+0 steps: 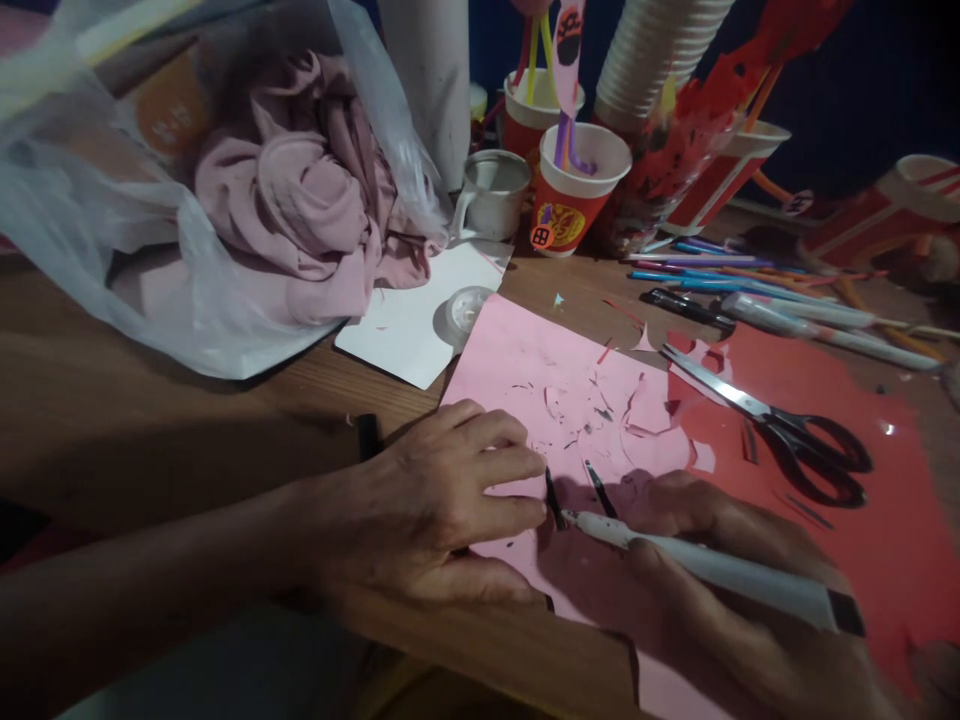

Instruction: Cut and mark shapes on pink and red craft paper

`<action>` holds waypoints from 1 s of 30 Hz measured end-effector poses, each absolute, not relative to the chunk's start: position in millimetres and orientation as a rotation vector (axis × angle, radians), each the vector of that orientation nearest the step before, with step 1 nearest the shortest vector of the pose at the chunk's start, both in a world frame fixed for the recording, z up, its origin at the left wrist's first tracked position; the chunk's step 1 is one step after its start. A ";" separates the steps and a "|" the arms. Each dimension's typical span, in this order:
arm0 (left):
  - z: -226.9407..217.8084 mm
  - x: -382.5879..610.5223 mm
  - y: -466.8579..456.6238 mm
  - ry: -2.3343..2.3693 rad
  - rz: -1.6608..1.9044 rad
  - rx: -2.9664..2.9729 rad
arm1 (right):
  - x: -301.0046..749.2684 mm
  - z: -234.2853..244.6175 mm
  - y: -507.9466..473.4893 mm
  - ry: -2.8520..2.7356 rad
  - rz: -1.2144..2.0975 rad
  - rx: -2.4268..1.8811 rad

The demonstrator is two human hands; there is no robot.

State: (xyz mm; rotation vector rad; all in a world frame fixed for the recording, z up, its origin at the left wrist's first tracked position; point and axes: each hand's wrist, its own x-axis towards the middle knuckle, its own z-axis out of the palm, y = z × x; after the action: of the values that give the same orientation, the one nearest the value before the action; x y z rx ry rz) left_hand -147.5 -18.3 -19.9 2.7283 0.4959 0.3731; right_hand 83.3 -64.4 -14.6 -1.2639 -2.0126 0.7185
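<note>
My left hand [442,500] lies on a pink paper sheet [547,380], fingers pressed together on a small dark paper strip [554,500]. My right hand [720,590] grips a white marker pen [705,565], its tip touching the pink sheet right beside that strip. A second dark strip [600,490] lies just above the pen tip. Small paper scraps are scattered over the sheet.
Black-handled scissors [787,430] rest on a red sheet [862,520] to the right. Pens [720,275] lie behind. Paper cups [574,185], a white mug [491,195], a tape roll [469,308], white paper [409,330] and a plastic bag [97,250] with pink cloth [300,190] stand at the back.
</note>
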 end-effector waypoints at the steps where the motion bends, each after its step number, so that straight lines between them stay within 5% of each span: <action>1: -20.2 -147.5 -18.2 0.496 0.371 2.732 | 84.2 -15.3 -64.8 -2.013 0.726 -1.260; 30: -21.2 -147.3 -17.3 0.491 0.356 2.740 | 84.1 -15.2 -67.5 -1.985 0.752 -1.278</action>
State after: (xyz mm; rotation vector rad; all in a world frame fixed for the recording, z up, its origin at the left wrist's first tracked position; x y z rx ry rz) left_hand -147.3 -17.3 -21.2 2.7405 0.4909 0.3556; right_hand 84.1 -67.5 -15.2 -1.2779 -1.9847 0.7523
